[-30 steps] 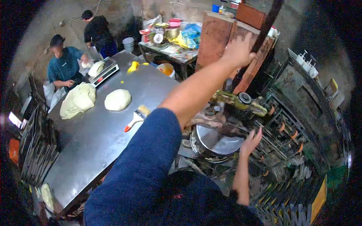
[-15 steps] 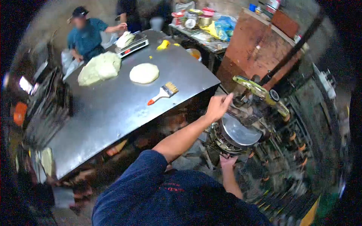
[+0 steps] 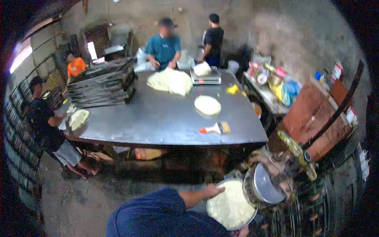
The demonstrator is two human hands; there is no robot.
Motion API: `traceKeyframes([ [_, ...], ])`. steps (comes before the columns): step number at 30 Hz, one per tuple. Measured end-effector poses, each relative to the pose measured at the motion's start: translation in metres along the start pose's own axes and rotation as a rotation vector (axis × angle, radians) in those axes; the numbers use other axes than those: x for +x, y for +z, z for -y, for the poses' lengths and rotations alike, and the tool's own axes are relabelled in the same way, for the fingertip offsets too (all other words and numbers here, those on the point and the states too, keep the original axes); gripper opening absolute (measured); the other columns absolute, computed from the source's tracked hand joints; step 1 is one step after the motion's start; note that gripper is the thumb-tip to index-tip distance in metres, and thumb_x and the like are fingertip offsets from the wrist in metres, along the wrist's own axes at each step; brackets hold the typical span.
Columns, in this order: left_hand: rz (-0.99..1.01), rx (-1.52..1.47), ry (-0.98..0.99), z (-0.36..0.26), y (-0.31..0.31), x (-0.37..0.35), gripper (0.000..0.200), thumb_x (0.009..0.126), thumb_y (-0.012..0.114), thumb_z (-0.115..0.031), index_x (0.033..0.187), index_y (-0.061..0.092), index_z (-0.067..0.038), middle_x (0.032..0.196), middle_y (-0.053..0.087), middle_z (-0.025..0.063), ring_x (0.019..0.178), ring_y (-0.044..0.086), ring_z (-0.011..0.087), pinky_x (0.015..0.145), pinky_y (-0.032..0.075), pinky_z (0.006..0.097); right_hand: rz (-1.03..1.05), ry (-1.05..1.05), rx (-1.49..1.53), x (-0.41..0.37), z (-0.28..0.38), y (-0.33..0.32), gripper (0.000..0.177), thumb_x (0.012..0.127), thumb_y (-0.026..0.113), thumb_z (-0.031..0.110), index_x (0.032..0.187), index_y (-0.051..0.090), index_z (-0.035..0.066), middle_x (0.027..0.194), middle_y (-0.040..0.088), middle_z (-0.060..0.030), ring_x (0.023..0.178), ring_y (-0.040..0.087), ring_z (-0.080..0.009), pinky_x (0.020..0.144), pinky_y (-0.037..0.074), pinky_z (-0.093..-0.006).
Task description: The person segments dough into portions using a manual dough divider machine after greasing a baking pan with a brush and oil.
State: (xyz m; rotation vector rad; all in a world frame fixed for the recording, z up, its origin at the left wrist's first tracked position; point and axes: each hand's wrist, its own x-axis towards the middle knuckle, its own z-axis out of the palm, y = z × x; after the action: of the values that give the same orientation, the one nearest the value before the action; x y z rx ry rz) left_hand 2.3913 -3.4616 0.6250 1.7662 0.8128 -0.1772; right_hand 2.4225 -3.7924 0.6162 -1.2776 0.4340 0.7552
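Observation:
A round metal pan of pale dough (image 3: 231, 203) is in front of my body, just left of the dough-divider machine (image 3: 272, 170). The dough covers the pan and is marked with lines into sections. My left hand (image 3: 214, 191) is closed over the pan's upper left rim. At the lower right edge, my right hand (image 3: 242, 232) is closed on the rim, partly out of view. The machine's shiny metal head (image 3: 268, 183) sits close beside the pan.
On the steel table (image 3: 158, 124) are a round dough piece (image 3: 207, 105), a brush (image 3: 216, 128), a large dough mass (image 3: 171, 81), a scale (image 3: 207, 79) and stacked dark trays (image 3: 100, 85). Several people stand around it. A brown board (image 3: 304, 108) stands right.
The dough pan has come into view between my hands, out from the machine. My left hand has left the upper part of the machine. My view has swung left, showing more people.

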Motion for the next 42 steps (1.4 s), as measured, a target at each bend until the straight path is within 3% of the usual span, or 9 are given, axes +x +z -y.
traceKeyframes([
  [5, -0.291, 0.161, -0.073, 0.063, -0.066, -0.028, 0.087, 0.066, 0.059, -0.077, 0.086, 0.068, 0.007, 0.088, 0.066, 0.026, 0.086, 0.067, 0.0355, 0.075, 0.053, 0.0428, -0.308, 0.042, -0.478, 0.024, -0.033, 0.033, 0.041, 0.091, 0.057, 0.039, 0.091, 0.057, -0.002, 0.064, 0.047, -0.0056, 0.045, 0.041, -0.0176, 0.045, 0.034, -0.0391],
  [14, -0.864, -0.252, -0.171, 0.194, -0.284, -0.141, 0.07, 0.065, 0.071, -0.065, 0.082, 0.069, 0.003, 0.081, 0.068, 0.0209, 0.076, 0.068, 0.0322, 0.068, 0.054, 0.0421, -0.029, -0.262, -0.631, -0.016, -0.04, 0.345, 0.027, 0.08, 0.061, 0.028, 0.076, 0.066, 0.002, 0.063, 0.062, -0.0073, 0.044, 0.053, -0.0168, 0.035, 0.036, -0.0325],
  [21, -1.194, -0.758, 0.134, 0.2, -0.42, -0.243, 0.039, 0.078, 0.076, -0.03, 0.097, 0.068, 0.003, 0.088, 0.07, 0.0117, 0.076, 0.066, 0.0159, 0.07, 0.051, 0.0309, 0.714, 0.021, -0.005, -0.121, -0.052, 0.531, 0.02, 0.082, 0.059, 0.03, 0.079, 0.057, 0.01, 0.047, 0.033, 0.0055, 0.038, 0.029, -0.0066, 0.033, 0.022, -0.0241],
  [22, -1.208, -0.765, 0.112, 0.198, -0.429, -0.249, 0.039, 0.078, 0.076, -0.03, 0.097, 0.068, 0.003, 0.088, 0.07, 0.0117, 0.076, 0.066, 0.0159, 0.07, 0.051, 0.0309, 0.458, -0.066, -0.122, -0.155, -0.045, 0.562, 0.021, 0.083, 0.061, 0.03, 0.074, 0.054, 0.012, 0.047, 0.035, 0.0078, 0.037, 0.03, -0.0056, 0.032, 0.02, -0.0243],
  [33, -1.321, -1.311, 0.076, 0.215, -0.537, -0.214, 0.05, 0.084, 0.07, -0.032, 0.113, 0.059, 0.007, 0.108, 0.064, 0.0117, 0.088, 0.063, 0.0173, 0.075, 0.05, 0.0303, 0.849, -0.283, -0.442, -0.147, -0.021, 0.799, 0.019, 0.084, 0.068, 0.017, 0.074, 0.052, 0.013, 0.05, 0.033, 0.011, 0.037, 0.027, 0.0003, 0.032, 0.018, -0.0199],
  [36, -1.237, -1.396, 0.243, 0.254, -0.587, -0.196, 0.066, 0.085, 0.067, -0.041, 0.128, 0.045, 0.004, 0.121, 0.056, 0.0156, 0.103, 0.059, 0.024, 0.081, 0.053, 0.0378, 1.05, -0.325, -0.54, -0.168, -0.032, 0.87, 0.022, 0.08, 0.071, 0.017, 0.087, 0.062, -0.001, 0.053, 0.044, 0.0053, 0.042, 0.039, -0.004, 0.037, 0.028, -0.0218],
  [38, -1.14, -1.218, -0.097, 0.208, -0.632, -0.234, 0.072, 0.087, 0.063, -0.043, 0.138, 0.031, -0.004, 0.133, 0.044, 0.0163, 0.113, 0.052, 0.0281, 0.088, 0.05, 0.0476, 1.289, -0.795, -0.68, -0.184, -0.052, 0.903, 0.02, 0.078, 0.073, 0.019, 0.077, 0.063, 0.001, 0.057, 0.053, 0.002, 0.046, 0.047, -0.0089, 0.041, 0.035, -0.0255],
  [40, -1.276, -1.251, 0.041, 0.216, -0.679, -0.232, 0.065, 0.092, 0.053, -0.044, 0.141, 0.026, -0.01, 0.137, 0.039, 0.0166, 0.116, 0.05, 0.0323, 0.091, 0.046, 0.0555, 1.363, -1.052, -0.774, -0.208, -0.084, 0.931, 0.023, 0.075, 0.075, 0.022, 0.07, 0.062, 0.004, 0.057, 0.059, -0.0043, 0.045, 0.053, -0.0171, 0.045, 0.041, -0.0307],
  [42, -1.044, -1.575, 0.612, 0.226, -0.717, -0.241, 0.045, 0.094, 0.046, -0.046, 0.126, 0.043, -0.015, 0.13, 0.045, 0.0123, 0.106, 0.054, 0.0311, 0.083, 0.05, 0.052, 1.415, -1.315, -0.866, -0.21, -0.13, 0.954, 0.027, 0.074, 0.076, 0.027, 0.068, 0.06, 0.006, 0.054, 0.059, -0.0099, 0.043, 0.056, -0.0239, 0.045, 0.043, -0.0336],
])
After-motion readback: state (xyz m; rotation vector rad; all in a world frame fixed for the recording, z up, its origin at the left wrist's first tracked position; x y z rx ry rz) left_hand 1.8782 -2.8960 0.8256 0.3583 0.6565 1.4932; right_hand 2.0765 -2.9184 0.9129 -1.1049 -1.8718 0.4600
